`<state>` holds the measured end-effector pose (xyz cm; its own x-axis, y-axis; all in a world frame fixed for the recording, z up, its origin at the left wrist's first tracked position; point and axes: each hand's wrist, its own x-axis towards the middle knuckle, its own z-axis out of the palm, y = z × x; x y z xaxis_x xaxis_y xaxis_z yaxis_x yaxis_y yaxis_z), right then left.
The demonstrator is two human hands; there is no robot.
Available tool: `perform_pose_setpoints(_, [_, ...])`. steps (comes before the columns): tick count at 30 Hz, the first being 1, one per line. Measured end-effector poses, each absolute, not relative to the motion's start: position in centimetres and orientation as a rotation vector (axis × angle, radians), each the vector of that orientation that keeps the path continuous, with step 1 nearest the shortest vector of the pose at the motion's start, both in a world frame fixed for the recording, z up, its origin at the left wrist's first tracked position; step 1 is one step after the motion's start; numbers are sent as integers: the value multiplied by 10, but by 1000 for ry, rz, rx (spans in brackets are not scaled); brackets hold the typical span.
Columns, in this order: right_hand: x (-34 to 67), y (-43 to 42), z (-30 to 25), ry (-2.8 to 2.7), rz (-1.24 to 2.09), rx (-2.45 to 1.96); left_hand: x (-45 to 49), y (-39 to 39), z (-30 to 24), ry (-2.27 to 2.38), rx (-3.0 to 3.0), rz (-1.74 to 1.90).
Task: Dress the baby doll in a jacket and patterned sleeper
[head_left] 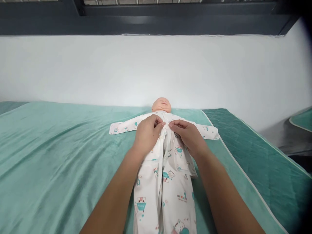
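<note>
A long-sleeved white baby shirt (180, 151) lies on its back over a baby doll, whose bare head (161, 104) shows at the collar. Small cartoon animals and teal carts are scattered over the cotton; both sleeves stretch out sideways, lightly creased. Below the chest the front edges part slightly, a small pale button (161, 137) showing on one of them, and the flap on the right of the view hangs loose over matching printed trousers (179, 198). At the upper chest, the left hand (148, 134) pinches the shirt's front between thumb and fingers, and the right hand (188, 134) pinches it just beside, its fingertips narrow. Everything rests on a rumpled mint-green sheet (60, 156), with a darker green quilted pad (255, 162) alongside. Beyond stands a white wall (156, 68) under a dark metal beam (156, 24).
</note>
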<state>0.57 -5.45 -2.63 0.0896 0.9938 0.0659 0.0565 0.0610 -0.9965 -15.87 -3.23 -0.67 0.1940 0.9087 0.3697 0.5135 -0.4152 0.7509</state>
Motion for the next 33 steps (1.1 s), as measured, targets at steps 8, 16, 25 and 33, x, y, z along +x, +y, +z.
perform_pose_setpoints(8, [-3,-57,-18,-1074,1057,-1120,-160,-33,-7,1090,1724,1190])
perform_pose_setpoints(16, [-22,-60,-20,-1152,852,-1239,-168,-30,-4,1038,1629,1035])
perform_pose_setpoints(25, [-16,-58,-24,-1180,894,-1195,-169,-29,-4,1051,1609,1042])
perform_pose_setpoints(33, [-11,-59,-24,-1241,960,-1159,-168,-28,-7,1049,1580,1082])
